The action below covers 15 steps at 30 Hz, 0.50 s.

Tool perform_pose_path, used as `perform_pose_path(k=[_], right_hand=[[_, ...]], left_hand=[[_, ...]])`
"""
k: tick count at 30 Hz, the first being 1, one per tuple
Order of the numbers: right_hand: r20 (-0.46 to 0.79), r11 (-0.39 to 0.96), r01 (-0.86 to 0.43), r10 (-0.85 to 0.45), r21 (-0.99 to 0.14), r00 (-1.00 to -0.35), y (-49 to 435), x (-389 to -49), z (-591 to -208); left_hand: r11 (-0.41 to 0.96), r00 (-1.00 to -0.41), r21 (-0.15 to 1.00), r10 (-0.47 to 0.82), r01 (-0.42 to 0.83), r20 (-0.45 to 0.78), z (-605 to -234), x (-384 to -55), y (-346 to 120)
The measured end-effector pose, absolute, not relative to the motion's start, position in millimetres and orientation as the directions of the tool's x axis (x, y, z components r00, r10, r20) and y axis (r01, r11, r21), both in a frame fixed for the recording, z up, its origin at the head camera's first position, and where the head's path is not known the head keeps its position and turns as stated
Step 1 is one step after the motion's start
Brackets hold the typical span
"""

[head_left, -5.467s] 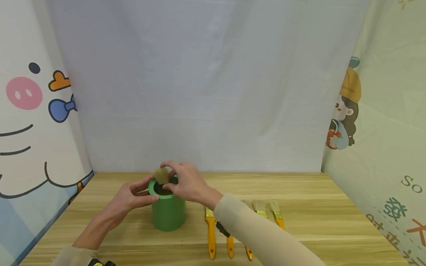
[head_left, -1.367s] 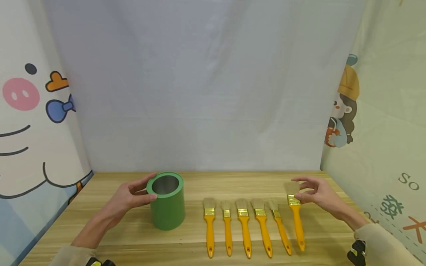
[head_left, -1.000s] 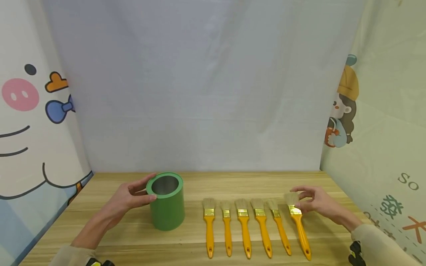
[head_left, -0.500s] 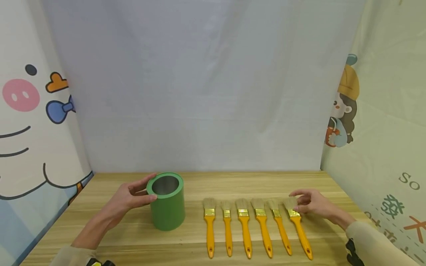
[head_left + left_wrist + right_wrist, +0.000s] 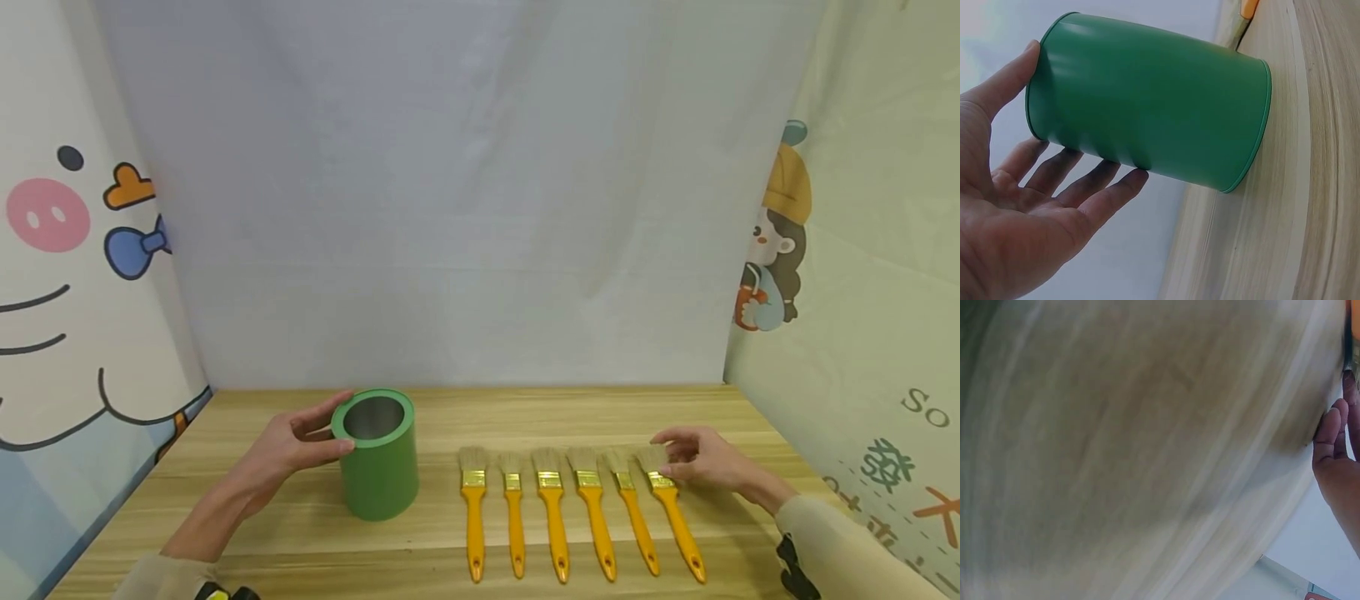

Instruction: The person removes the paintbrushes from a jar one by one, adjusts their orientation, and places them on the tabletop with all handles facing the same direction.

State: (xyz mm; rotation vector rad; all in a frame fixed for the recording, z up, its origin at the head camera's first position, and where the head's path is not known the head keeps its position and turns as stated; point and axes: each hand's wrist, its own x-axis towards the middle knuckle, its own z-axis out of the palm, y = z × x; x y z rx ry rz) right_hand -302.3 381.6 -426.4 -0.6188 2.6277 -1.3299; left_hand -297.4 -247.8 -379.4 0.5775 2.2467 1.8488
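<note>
A green can stands upright at the left of the wooden table, its mouth facing up. My left hand steadies it, the thumb on the near rim and the fingers against its side. In the left wrist view the can meets those fingertips. At the right end of a row of paintbrushes, my right hand holds the rightmost paintbrush by its bristles and metal band. This brush lies slanted, its yellow handle toward me. The right wrist view shows my right hand only at the edge.
Several other yellow-handled paintbrushes lie side by side, from the leftmost brush to the slim brush beside my right hand. A pale cloth hangs behind the table, with printed sheets on both sides.
Earlier my right hand was at the can's mouth with a paintbrush. It then brought a brush to the row's right end, lowered it and shifted its head left. My left hand stays at the can.
</note>
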Motion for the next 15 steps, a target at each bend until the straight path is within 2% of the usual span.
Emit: perform_pose_path(k=[12, 15], right_hand=[[0.14, 0.563, -0.394, -0.44, -0.726, -0.887, 382.1, -301.4, -428.2], [0.107, 0.565, -0.343, -0.409, -0.75, -0.906, 381.6, -299.8, -426.0]], left_hand=[[0.151, -0.903, 0.968, 0.413, 0.2, 0.122, -378.9, -296.1, -248.4], [0.157, -0.902, 0.967, 0.415, 0.2, 0.119, -378.8, -296.2, -248.5]])
